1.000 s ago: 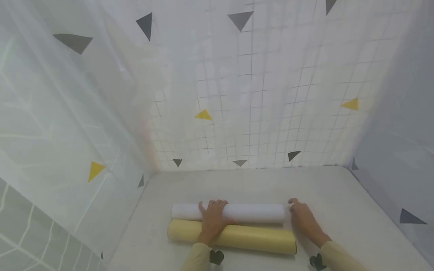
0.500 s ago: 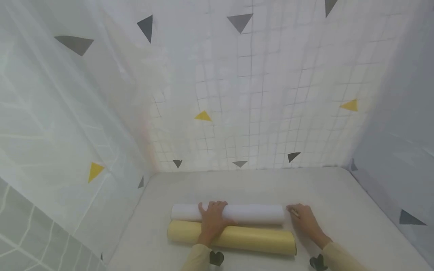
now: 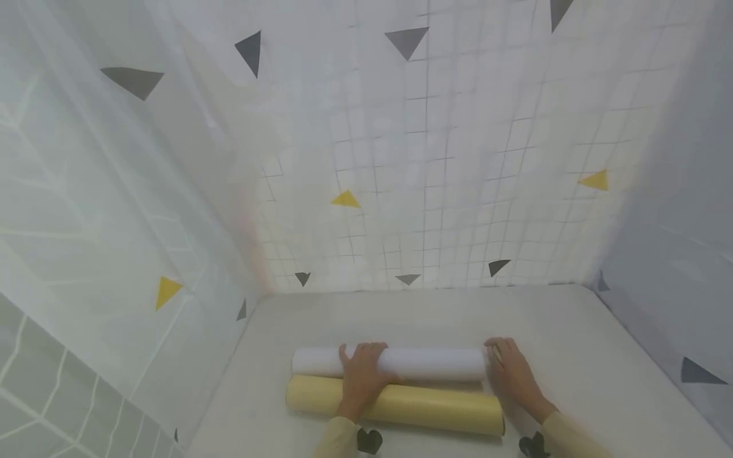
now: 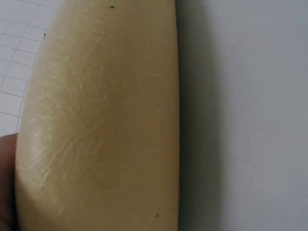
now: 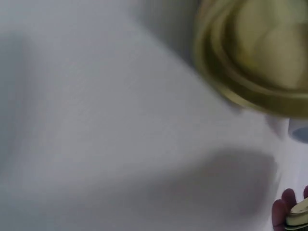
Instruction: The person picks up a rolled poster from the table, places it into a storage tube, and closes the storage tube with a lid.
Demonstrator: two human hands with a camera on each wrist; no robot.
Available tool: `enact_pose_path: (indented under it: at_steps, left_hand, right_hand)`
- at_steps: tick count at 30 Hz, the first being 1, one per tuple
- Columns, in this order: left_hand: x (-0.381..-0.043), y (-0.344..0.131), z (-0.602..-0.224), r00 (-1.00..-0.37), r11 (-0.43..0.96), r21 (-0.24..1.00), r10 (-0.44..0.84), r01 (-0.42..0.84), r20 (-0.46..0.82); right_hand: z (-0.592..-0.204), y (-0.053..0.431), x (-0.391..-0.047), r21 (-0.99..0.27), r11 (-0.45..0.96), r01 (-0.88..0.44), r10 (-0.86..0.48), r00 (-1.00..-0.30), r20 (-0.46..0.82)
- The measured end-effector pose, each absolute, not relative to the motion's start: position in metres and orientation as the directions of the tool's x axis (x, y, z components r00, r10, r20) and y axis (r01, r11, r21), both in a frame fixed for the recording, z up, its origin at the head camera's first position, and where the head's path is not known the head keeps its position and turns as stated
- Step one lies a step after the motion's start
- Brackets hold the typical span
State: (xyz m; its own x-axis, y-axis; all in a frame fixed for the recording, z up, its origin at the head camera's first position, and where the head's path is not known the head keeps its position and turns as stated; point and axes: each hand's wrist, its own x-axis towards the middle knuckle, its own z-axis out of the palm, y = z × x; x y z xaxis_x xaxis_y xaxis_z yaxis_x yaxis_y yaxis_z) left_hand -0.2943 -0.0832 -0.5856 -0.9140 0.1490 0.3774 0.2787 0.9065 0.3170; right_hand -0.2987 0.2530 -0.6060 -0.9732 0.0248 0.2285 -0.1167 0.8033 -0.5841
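A white roll [image 3: 435,364] lies crosswise on the pale surface, with a yellow roll [image 3: 435,406] in front of it, slightly slanted. My left hand [image 3: 362,376] grips the white roll left of its middle, fingers over the far side and thumb along the near side. The left wrist view is filled by the yellow roll [image 4: 106,115]. At the white roll's right end, my right hand [image 3: 515,375] pinches a small round cream-coloured piece [image 5: 299,211] with a dark edge; its kind is unclear. The yellow roll's open end [image 5: 274,53] looms close in the right wrist view.
The pale surface [image 3: 595,362] meets a white gridded wall [image 3: 458,210] at the back. Translucent sheeting [image 3: 114,210] rises on the left and a grey-blue side wall [image 3: 676,267] on the right. Grey and yellow triangles mark the walls.
My right hand's fingers have curled in and come close against the white roll's right end. The left hand keeps its grip on the roll. The whole head view has shifted slightly.
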Motion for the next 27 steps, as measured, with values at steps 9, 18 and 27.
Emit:
enact_pose_path:
  at_steps: [9, 18, 27]
  left_hand:
    - [-0.292, -0.082, -0.582, -0.911, 0.907, 0.319, 0.14, 0.275, 0.387]
    - [-0.288, -0.083, -0.583, -0.886, 0.91, 0.297, 0.137, 0.289, 0.443]
    - [-0.288, -0.083, -0.586, -0.895, 0.907, 0.313, 0.133, 0.283, 0.425]
  right_hand:
    - [-0.585, 0.236, -0.299, -0.682, 0.731, -0.003, 0.061, -0.996, 0.07]
    - [-0.579, 0.23, -0.3, -0.718, 0.691, 0.086, 0.077, -0.996, -0.045]
    - [-0.578, 0.227, -0.299, -0.737, 0.674, 0.044, 0.047, -0.999, -0.017]
